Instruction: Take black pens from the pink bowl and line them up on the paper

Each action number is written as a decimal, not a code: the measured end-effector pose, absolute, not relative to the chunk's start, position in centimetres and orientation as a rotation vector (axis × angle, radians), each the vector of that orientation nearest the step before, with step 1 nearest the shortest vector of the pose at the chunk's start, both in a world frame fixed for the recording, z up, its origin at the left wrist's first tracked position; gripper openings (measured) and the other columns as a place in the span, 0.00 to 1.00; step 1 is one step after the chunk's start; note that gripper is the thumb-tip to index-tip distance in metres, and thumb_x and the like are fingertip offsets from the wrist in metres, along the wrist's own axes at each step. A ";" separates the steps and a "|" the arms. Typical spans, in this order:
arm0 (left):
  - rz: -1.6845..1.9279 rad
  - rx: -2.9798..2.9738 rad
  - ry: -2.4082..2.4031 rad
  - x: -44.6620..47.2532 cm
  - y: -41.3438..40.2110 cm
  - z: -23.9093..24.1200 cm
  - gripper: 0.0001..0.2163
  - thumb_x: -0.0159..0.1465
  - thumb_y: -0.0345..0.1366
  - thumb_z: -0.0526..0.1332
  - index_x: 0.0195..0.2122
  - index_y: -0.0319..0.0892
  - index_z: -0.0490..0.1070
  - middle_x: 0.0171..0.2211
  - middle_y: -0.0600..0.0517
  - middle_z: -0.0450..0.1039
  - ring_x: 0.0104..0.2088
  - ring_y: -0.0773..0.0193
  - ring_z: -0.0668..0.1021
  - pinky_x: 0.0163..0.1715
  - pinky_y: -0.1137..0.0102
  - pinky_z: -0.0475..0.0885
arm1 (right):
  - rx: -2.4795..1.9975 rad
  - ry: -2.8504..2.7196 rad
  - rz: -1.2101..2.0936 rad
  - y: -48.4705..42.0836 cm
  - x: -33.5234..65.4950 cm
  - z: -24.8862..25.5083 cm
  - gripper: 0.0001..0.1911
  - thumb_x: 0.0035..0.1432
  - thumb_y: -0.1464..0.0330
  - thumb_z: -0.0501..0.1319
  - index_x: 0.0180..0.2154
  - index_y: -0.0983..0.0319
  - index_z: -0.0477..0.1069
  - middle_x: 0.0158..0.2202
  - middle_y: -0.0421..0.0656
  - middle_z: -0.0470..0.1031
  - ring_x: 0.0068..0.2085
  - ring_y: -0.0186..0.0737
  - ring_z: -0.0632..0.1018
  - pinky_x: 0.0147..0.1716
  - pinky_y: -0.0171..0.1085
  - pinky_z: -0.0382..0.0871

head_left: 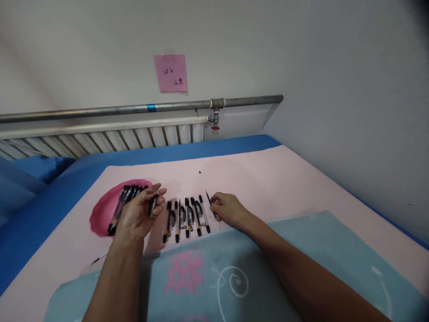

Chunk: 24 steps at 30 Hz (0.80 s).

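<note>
My left hand [139, 212] is raised in front of the pink tray, palm turned up and fingers curled round a short black pen part [153, 205], which looks like a cap. My right hand [228, 209] pinches a thin dark pen refill [208, 197] between thumb and fingertips, just above the pink sheet. Between the hands, pen barrels with black ends [187, 219] lie in a row, with short black caps [182, 213] and thin refills among them. Several black-capped pens [129, 194] rest side by side in the pink tray [97, 217], partly hidden by my left hand.
A pink sheet [254, 179] covers the blue surface [187, 151]. Nearest me lies a light blue cloth [268, 277] with a swirl. One thin refill [98, 258] lies left of my left forearm. A radiator [147, 136] and a pipe [110, 110] run along the wall.
</note>
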State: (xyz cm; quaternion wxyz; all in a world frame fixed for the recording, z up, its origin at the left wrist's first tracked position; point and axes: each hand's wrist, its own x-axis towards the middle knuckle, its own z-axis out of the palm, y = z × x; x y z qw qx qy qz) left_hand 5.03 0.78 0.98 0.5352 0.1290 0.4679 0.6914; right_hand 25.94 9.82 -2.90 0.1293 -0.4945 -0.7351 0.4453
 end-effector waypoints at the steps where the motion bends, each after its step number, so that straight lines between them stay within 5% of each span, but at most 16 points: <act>1: 1.649 0.311 1.117 5.0 0.8 1.0 0.09 0.51 0.22 0.53 0.32 0.34 0.68 0.27 0.47 0.69 0.20 0.71 0.69 0.10 0.80 0.57 | -1.442 -2.134 1.292 9.8 25.9 -2.9 0.09 0.47 0.77 0.55 0.32 0.65 0.69 0.13 0.34 0.67 0.19 0.30 0.72 0.21 0.26 0.62; 24: 1.723 0.329 1.112 3.8 0.7 1.3 0.03 0.54 0.26 0.53 0.26 0.37 0.65 0.20 0.55 0.61 0.12 0.77 0.57 0.07 0.81 0.50 | -1.454 -2.143 1.286 9.8 26.0 -3.0 0.09 0.46 0.76 0.55 0.32 0.65 0.69 0.14 0.34 0.67 0.17 0.30 0.70 0.18 0.27 0.60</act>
